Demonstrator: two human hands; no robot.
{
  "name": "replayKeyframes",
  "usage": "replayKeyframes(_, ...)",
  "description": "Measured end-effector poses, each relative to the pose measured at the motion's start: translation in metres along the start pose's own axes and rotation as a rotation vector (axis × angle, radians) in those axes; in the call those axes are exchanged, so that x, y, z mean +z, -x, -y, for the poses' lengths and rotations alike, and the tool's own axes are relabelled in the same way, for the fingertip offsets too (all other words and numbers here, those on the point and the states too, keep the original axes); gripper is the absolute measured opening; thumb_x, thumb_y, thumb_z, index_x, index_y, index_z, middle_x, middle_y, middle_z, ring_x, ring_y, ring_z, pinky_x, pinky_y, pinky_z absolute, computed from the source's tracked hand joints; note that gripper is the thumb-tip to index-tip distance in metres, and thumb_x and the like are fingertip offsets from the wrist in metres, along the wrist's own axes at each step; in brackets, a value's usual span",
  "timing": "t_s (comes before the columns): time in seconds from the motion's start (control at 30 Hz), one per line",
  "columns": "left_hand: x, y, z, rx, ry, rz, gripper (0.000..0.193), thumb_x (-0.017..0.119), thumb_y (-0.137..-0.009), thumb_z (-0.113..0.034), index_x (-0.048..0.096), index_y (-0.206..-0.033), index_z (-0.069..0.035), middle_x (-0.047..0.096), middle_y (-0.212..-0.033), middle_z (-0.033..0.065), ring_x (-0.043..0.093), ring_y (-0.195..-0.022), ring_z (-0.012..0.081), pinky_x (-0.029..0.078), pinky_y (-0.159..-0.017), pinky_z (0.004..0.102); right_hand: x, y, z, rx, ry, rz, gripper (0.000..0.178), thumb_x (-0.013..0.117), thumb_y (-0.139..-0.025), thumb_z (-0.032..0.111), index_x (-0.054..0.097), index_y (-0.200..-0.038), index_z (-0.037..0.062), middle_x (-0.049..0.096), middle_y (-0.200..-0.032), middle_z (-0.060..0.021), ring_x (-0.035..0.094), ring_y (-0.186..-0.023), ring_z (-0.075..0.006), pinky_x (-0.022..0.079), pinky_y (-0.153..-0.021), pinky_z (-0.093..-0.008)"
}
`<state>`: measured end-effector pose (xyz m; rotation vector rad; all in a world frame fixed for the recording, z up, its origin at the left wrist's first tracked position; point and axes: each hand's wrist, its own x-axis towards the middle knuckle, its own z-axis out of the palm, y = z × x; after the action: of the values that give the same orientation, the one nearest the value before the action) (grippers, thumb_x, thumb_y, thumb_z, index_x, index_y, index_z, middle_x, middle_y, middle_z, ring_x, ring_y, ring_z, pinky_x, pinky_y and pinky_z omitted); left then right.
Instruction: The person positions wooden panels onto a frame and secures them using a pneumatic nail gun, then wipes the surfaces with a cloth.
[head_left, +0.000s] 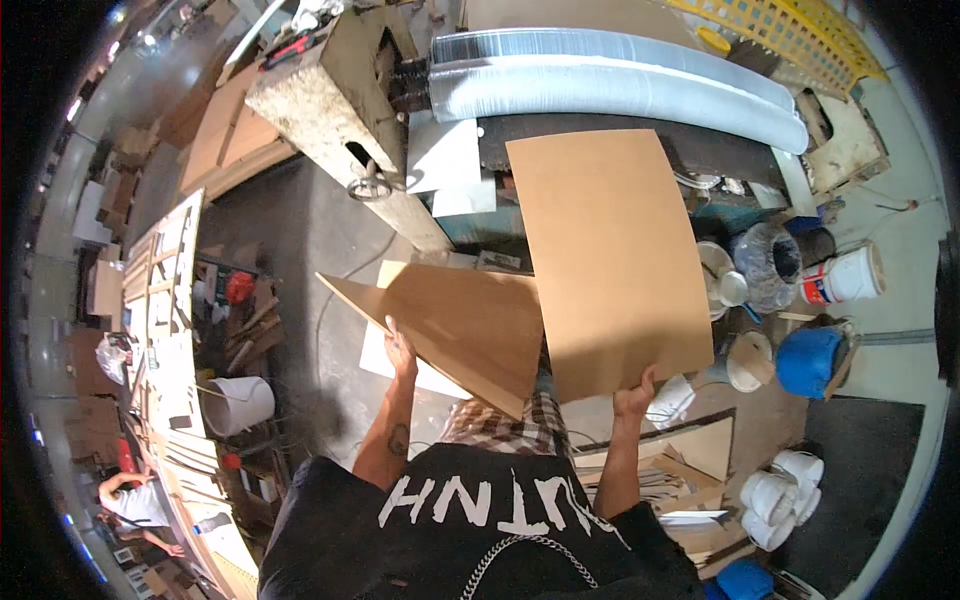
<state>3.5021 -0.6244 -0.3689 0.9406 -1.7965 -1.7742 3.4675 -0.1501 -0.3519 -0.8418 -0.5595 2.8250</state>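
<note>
My right hand point(635, 393) grips the near right corner of a smooth brown cardboard sheet point(615, 265). That sheet stretches away from me, its far edge just in front of the silvery rollers point(610, 85) of a machine; whether it touches them I cannot tell. Closed on the left edge of a second brown sheet point(470, 320), my left hand point(400, 350) has it tilted up in front of my legs. Below this sheet another brown layer and a pale sheet point(415, 368) partly show. The first sheet overlaps the right side of the second.
The machine's worn cream side frame point(330, 95) carries a small handwheel point(370, 187). At right stand several buckets, a blue drum point(808, 362) and a yellow grate point(790, 35). Scrap board point(680, 480) lies near my right arm. Left, a person point(135, 505) is beside a long table point(170, 350).
</note>
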Motion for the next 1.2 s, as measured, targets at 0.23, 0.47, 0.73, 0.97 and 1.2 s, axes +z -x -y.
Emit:
replayKeyframes(0.23,0.034,0.009,-0.032,-0.246,-0.047,-0.154,0.061,0.041,-0.1,-0.053,0.057,-0.117,0.004,0.063,-0.101,0.0087,0.057,-0.091,0.0177,0.047,-0.081,0.032,-0.007,-0.126,-0.094,0.124,-0.086,0.153,0.042,0.06,-0.094,0.031,0.053,-0.131,0.0126,0.052,-0.138,-0.0041,0.043,-0.13,-0.0263,0.034,-0.111,-0.0454)
replayKeyframes(0.47,0.033,0.008,-0.029,-0.285,-0.039,-0.267,0.06,0.041,-0.099,-0.055,0.06,-0.111,0.001,0.064,-0.092,0.0059,0.057,-0.083,0.0155,0.047,-0.076,0.0302,0.074,-0.203,-0.15,0.128,0.024,0.227,0.046,0.062,-0.09,0.045,0.051,-0.128,0.0221,0.056,-0.125,0.0069,0.05,-0.118,-0.0171,0.043,-0.099,-0.0456)
replayKeyframes(0.73,0.042,0.008,-0.051,-0.106,0.014,-0.201,0.054,0.041,-0.101,-0.049,0.058,-0.114,0.001,0.065,-0.095,0.0071,0.06,-0.089,0.0173,0.048,-0.079,0.0306,0.139,-0.242,-0.15,0.546,1.11,0.292,0.07,0.046,-0.093,0.063,0.037,-0.144,0.0157,0.054,-0.135,-0.0128,0.056,-0.118,-0.0224,0.044,-0.094,-0.0436)
replayKeyframes(0.97,0.043,0.011,-0.028,-0.058,0.114,-0.125,0.03,0.048,-0.101,-0.031,0.055,-0.11,-0.003,0.054,-0.089,-0.0009,0.051,-0.084,0.0102,0.047,-0.075,0.0272,0.049,-0.067,-0.098,0.617,1.552,1.388,0.078,0.074,-0.085,0.027,0.033,-0.148,0.0049,0.049,-0.143,-0.0134,0.045,-0.132,-0.0241,0.037,-0.107,-0.0346)
replayKeyframes(1.2,0.031,0.002,0.013,0.134,0.114,-0.091,0.047,0.04,-0.103,-0.041,0.056,-0.115,0.002,0.059,-0.104,0.0065,0.054,-0.094,0.0139,0.045,-0.083,0.0284,0.026,0.015,-0.094,0.648,1.825,1.392,0.079,0.079,-0.071,0.033,0.047,-0.141,0.0131,0.049,-0.143,-0.0106,0.05,-0.127,-0.0272,0.043,-0.103,-0.0392)
